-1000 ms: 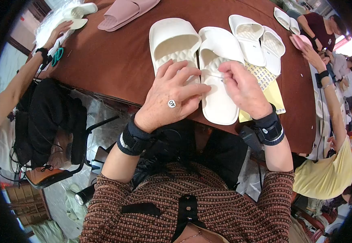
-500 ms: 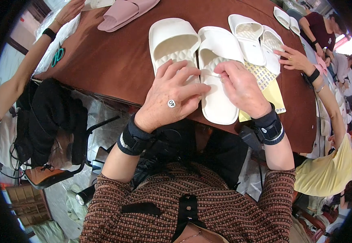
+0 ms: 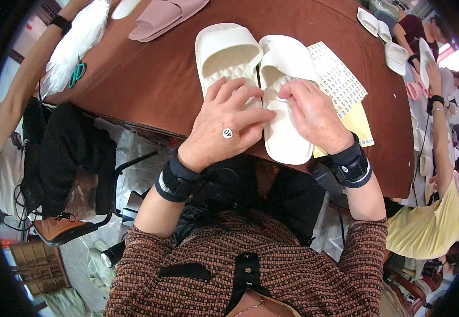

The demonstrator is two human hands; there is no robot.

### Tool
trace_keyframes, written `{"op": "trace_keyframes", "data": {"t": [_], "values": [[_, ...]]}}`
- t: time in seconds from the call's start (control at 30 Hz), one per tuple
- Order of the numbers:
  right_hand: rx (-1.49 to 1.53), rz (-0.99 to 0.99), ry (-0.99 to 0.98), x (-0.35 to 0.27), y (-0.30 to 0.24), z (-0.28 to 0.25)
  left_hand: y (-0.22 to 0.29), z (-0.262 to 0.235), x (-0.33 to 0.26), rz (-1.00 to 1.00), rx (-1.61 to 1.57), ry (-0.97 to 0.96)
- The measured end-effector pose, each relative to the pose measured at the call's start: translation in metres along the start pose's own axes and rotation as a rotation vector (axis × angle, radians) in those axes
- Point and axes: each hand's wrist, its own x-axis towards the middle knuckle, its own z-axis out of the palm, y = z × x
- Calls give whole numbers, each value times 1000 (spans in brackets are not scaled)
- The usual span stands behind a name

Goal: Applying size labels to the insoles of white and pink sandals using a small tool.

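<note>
Two cream slide sandals lie side by side on a brown table (image 3: pixel 150 90). My left hand (image 3: pixel 224 124) lies flat over the heel of the left sandal (image 3: pixel 228 53), fingers spread and reaching onto the right one; a small round sticker sits on its back. My right hand (image 3: pixel 314 113) rests on the footbed of the right sandal (image 3: pixel 287 105), fingertips pinched together just below the strap. Whether a sticker is between the fingers is hidden.
A sticker sheet (image 3: pixel 340 79) on yellow paper lies right of the sandals. Pink slides (image 3: pixel 163 16) and a clear plastic bag (image 3: pixel 79 42) with green scissors (image 3: pixel 76 74) lie far left. Other people sit at left and right; one at right holds white sandals (image 3: pixel 398 53).
The second pair of white sandals beside mine is gone from the table; the person at right has drawn their arm back. My hands have barely moved on the sandals.
</note>
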Motion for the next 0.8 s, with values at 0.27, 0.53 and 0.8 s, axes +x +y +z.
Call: {"op": "trace_keyframes", "data": {"t": [0.27, 0.53, 0.8], "values": [[191, 93, -48, -5, -3, -9, 1, 1, 0, -16, 1, 0], [233, 169, -83, -8, 5, -15, 1, 1, 1, -11, 5, 9], [115, 96, -42, -7, 2, -8, 0, 2, 1, -11, 12, 4]]}}
